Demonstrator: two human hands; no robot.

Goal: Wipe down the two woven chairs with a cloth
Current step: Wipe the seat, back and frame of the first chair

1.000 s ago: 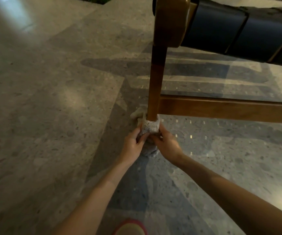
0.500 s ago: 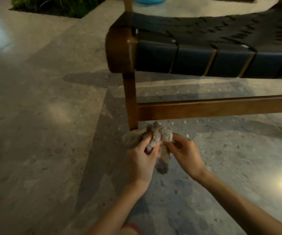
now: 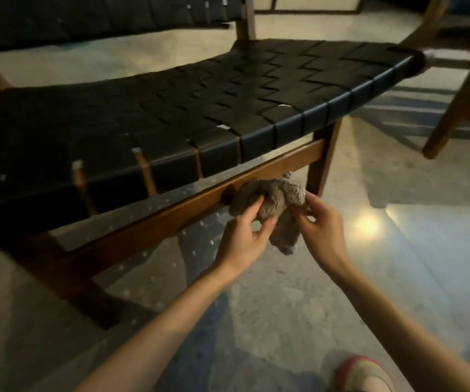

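Left hand (image 3: pixel 245 233) curled its fingers round the bunched cloth (image 3: pixel 276 199), right hand (image 3: pixel 321 227) pinched its edge, just in front of the chair's (image 3: pixel 200 108) wooden rail (image 3: pixel 157 219), under the woven seat.

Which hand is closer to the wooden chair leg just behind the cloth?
Right. The right hand pinches the cloth close in front of the leg; the left hand holds the cloth's other side, farther from the leg.
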